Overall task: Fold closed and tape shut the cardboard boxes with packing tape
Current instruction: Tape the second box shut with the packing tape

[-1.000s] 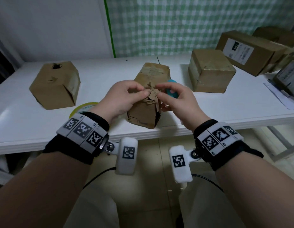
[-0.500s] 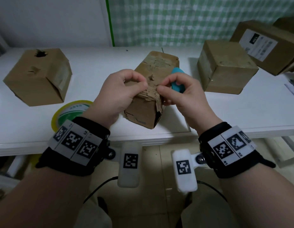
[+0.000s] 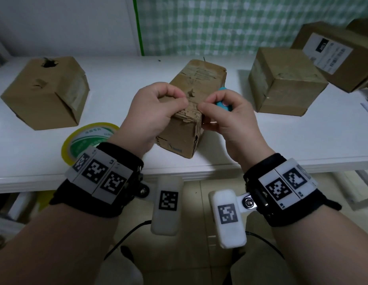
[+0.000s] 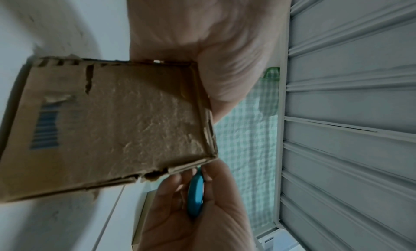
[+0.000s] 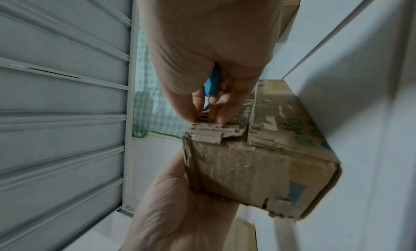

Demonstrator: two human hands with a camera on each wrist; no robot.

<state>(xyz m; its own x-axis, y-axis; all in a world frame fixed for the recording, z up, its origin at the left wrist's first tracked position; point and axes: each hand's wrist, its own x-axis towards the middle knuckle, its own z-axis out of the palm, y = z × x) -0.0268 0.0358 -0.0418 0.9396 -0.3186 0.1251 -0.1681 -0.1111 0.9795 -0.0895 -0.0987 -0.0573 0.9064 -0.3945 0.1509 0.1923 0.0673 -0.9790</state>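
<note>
Spanning the whole head view, a white table (image 3: 121,79) carries several cardboard boxes. One holed box (image 3: 45,93) sits at the far left, a closed box (image 3: 282,83) at the right, and a labelled box (image 3: 333,56) behind that. Near the front edge, between the two hands, lies the long worn box (image 3: 191,112), its torn end facing the person. A roll of yellow packing tape (image 3: 86,138) lies flat just left of it, partly behind the left wrist. The left hand (image 3: 154,114) curls over the box's near top corner, gripping it. The right hand (image 3: 226,118) pinches the ragged flap edge with thumb and forefinger, while its other fingers hold a small blue tool (image 3: 285,104).
</note>
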